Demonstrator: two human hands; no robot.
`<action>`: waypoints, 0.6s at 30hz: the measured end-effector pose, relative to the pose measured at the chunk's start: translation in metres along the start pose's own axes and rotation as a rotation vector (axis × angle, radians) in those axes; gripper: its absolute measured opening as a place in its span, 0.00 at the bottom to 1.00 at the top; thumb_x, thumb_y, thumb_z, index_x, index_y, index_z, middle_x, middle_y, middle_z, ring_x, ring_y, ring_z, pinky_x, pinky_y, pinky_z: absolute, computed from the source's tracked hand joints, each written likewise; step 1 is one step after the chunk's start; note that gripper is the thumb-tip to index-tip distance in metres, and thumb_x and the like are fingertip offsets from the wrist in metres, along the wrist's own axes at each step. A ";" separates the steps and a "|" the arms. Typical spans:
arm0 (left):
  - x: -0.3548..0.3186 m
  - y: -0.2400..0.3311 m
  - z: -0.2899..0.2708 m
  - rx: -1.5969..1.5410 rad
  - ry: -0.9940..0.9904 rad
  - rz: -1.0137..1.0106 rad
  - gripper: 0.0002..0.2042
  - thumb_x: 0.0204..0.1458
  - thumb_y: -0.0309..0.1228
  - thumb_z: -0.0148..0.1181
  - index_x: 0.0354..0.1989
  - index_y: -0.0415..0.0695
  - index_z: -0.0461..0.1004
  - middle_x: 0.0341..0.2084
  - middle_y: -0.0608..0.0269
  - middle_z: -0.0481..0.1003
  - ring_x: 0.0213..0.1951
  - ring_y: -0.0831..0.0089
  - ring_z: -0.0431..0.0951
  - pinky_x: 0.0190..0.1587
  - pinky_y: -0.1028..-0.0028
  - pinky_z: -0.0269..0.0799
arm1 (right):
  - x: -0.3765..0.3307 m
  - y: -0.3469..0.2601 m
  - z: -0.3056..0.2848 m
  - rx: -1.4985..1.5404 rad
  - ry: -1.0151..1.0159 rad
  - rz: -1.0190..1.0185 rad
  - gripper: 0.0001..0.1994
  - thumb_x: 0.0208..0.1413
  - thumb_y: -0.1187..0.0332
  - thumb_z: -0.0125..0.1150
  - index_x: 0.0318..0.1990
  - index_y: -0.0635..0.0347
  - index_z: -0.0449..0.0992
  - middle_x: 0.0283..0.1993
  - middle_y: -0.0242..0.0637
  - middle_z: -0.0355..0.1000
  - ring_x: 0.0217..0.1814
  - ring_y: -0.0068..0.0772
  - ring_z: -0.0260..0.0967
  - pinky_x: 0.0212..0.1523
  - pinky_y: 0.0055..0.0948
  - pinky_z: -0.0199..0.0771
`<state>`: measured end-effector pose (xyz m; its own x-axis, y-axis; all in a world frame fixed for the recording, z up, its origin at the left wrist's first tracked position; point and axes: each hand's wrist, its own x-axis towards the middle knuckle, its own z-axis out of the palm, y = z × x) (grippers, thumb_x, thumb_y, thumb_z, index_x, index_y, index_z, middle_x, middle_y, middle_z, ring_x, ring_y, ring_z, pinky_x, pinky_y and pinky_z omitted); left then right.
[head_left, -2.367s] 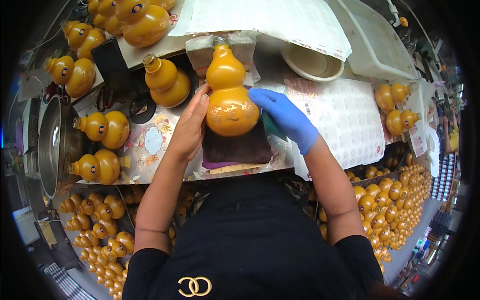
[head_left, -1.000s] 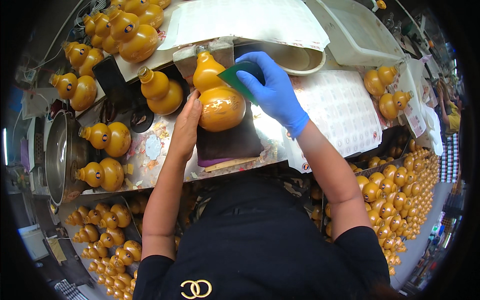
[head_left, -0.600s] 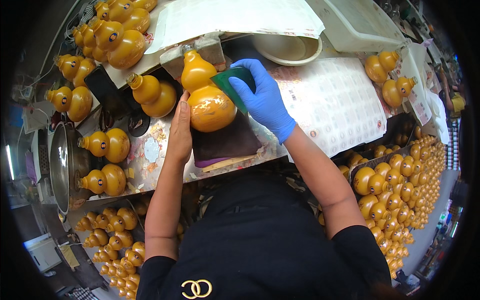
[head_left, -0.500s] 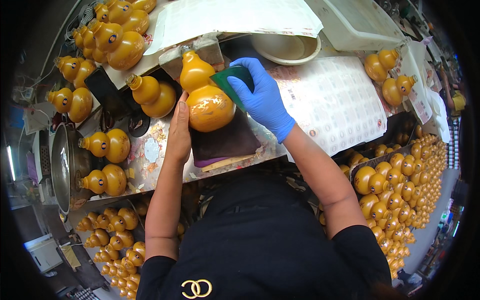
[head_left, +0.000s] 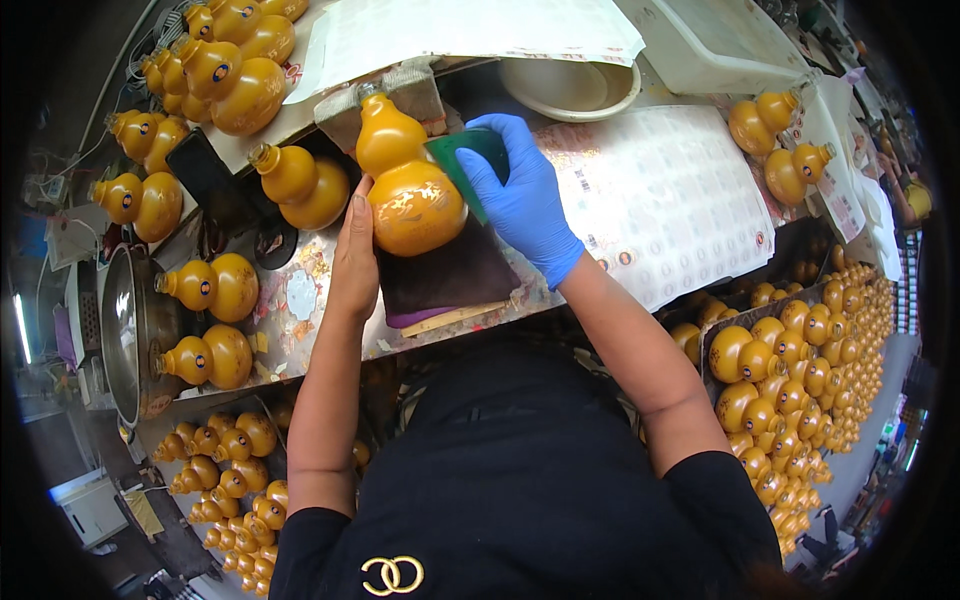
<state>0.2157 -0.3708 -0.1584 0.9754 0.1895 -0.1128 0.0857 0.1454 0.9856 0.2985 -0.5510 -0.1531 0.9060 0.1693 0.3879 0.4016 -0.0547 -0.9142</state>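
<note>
A yellow-orange gourd-shaped bottle [head_left: 412,208] lies tilted on a dark cloth pad [head_left: 440,282], its clear neck against a cloth-covered block [head_left: 338,120]. Gold and whitish markings show on its lower bulb. My bare left hand [head_left: 354,258] holds the bottle's left side; part of its fingers is hidden behind the bulb. In a blue glove, my right hand [head_left: 525,195] pinches a flat green scraper [head_left: 468,166], whose edge is at the bottle's waist on the right. Whether that edge touches the bottle, I cannot tell. Another gourd bottle [head_left: 302,187] stands just to the left.
Printed sheets [head_left: 660,200] cover the bench on the right, with more sheets [head_left: 470,28] at the back. A pale bowl [head_left: 572,88] and a white plastic tub [head_left: 720,50] stand behind. A metal pan [head_left: 122,335] is at far left. Crates of gourd bottles [head_left: 790,350] flank me.
The scraper and my right hand have shifted very slightly. The bottle sits a touch higher in the picture, as does most of the bench. Both hands keep their hold.
</note>
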 end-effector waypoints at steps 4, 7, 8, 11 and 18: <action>0.002 0.004 -0.006 0.019 -0.051 -0.014 0.31 0.66 0.49 0.32 0.69 0.37 0.48 0.64 0.53 0.58 0.66 0.66 0.57 0.68 0.68 0.49 | -0.022 -0.009 0.003 -0.078 0.168 -0.157 0.12 0.53 0.72 0.64 0.44 0.59 0.72 0.41 0.41 0.73 0.42 0.43 0.71 0.42 0.33 0.72; 0.002 0.009 -0.007 -0.020 -0.082 -0.043 0.30 0.67 0.48 0.32 0.68 0.36 0.48 0.64 0.53 0.58 0.65 0.66 0.58 0.67 0.69 0.50 | -0.042 -0.021 0.006 -0.306 -0.027 -0.637 0.17 0.41 0.78 0.64 0.42 0.55 0.77 0.46 0.32 0.73 0.41 0.37 0.68 0.39 0.34 0.69; 0.002 0.012 -0.002 -0.062 -0.075 -0.057 0.30 0.67 0.48 0.32 0.68 0.36 0.48 0.64 0.53 0.59 0.65 0.67 0.59 0.67 0.69 0.51 | -0.050 -0.025 0.010 -0.353 -0.079 -0.652 0.18 0.39 0.78 0.62 0.43 0.55 0.77 0.47 0.32 0.73 0.40 0.37 0.67 0.39 0.34 0.69; 0.006 0.002 -0.013 -0.030 -0.132 0.001 0.30 0.67 0.47 0.33 0.68 0.36 0.49 0.63 0.54 0.60 0.64 0.67 0.61 0.66 0.70 0.53 | -0.064 -0.024 0.025 -0.429 -0.171 -0.725 0.17 0.38 0.74 0.61 0.40 0.54 0.77 0.47 0.29 0.72 0.38 0.35 0.66 0.36 0.32 0.69; 0.002 0.008 -0.012 -0.111 -0.154 -0.012 0.30 0.66 0.46 0.38 0.68 0.35 0.51 0.62 0.55 0.61 0.64 0.70 0.60 0.66 0.72 0.50 | -0.061 -0.056 0.030 -0.508 -0.262 -0.707 0.15 0.37 0.71 0.62 0.38 0.54 0.76 0.43 0.28 0.70 0.35 0.31 0.64 0.30 0.30 0.66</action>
<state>0.2158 -0.3573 -0.1526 0.9948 0.0370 -0.0954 0.0829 0.2549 0.9634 0.2163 -0.5287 -0.1293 0.3912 0.5431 0.7430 0.9192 -0.2699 -0.2867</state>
